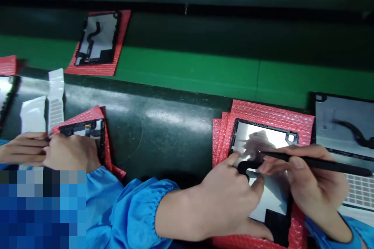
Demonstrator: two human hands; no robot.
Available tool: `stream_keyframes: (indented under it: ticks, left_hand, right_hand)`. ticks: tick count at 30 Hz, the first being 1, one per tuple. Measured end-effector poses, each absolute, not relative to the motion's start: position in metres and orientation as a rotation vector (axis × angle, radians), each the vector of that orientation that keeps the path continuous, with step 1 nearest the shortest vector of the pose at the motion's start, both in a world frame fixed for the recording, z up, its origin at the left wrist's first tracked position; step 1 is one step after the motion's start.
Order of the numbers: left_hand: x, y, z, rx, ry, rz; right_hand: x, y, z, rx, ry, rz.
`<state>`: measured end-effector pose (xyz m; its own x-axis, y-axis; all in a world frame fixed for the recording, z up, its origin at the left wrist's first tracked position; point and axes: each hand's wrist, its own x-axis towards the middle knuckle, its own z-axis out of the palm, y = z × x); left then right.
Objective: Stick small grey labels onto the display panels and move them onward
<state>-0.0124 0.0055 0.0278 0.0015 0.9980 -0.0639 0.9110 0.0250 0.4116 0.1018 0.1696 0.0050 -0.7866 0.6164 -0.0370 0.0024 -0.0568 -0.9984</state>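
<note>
A display panel (270, 198) with a black frame and shiny back lies on red bubble-wrap sheets (271, 114) at the right. My left hand (216, 202) rests over its left side, fingers apart, touching the panel near a black ribbon cable (248, 166). Black tweezers (327, 163) are held in my right hand (318, 183), which is closed around them. Their tip points left, just above the panel's back. Fingers of the right hand are close to the cable; whether they touch it I cannot tell.
Another panel (344, 120) lies at the far right beside a white gridded sheet (360, 190). A panel on red wrap (101, 41) sits on the green surface (187, 70) behind. At left, a co-worker's hands (70, 149) work on another panel (101, 140), near white strips (56, 97).
</note>
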Motion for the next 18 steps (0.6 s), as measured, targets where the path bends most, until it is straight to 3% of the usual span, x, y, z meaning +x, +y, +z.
stream_keyframes:
  ticks: [7, 11, 18]
  left_hand:
    - [-0.028, -0.021, 0.03, 0.956, 2.437, 0.276]
    - [-0.026, -0.022, 0.021, 0.866, 2.397, 0.579]
    - [-0.013, -0.016, 0.033, 0.864, 2.398, 0.801]
  right_hand:
    - [0.161, 0.205, 0.014, -0.85, -1.625, 1.708]
    - [0.186, 0.222, 0.002, -0.949, -1.545, 1.692]
    - [0.209, 0.249, -0.023, -0.915, -1.484, 1.687]
